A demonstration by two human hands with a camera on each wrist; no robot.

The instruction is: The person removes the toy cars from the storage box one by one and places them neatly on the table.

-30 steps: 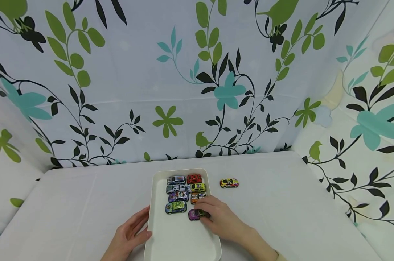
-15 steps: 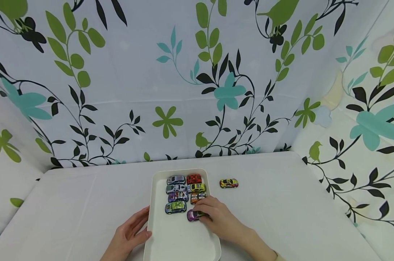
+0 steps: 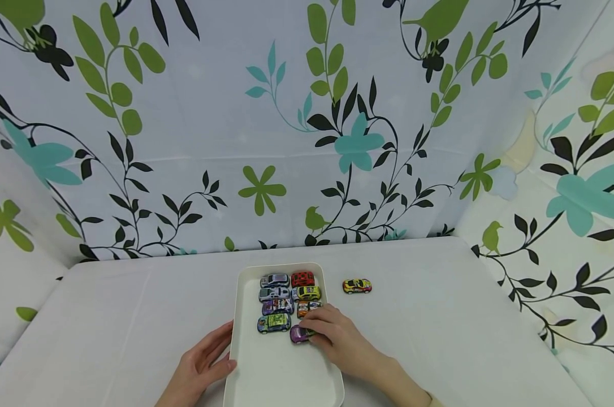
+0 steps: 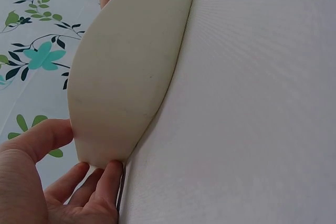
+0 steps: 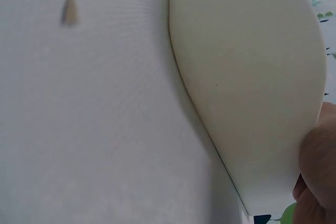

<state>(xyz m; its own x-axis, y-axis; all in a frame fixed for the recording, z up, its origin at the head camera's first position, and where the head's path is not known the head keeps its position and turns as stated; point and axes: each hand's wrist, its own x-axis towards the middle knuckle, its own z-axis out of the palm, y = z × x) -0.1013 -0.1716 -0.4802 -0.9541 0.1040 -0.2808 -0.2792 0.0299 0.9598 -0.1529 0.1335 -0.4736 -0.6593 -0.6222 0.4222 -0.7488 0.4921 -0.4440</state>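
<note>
Right hand [image 3: 340,340] pinches the purple car [image 3: 298,334] inside the tray [image 3: 267,373], just nearer the person than the orange car [image 3: 307,310] and beside the green car [image 3: 274,323]; whether lifted or set down, cannot tell. Left hand [image 3: 205,362] lies loose-fingered against the tray's side. Possible trouble: pushing too far could knock either neighbour askew; weak bracing could let the tray slide

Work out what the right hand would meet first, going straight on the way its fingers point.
Probably the green car, which lies just ahead of the purple car that the right hand holds, though height is hard to judge.
</note>
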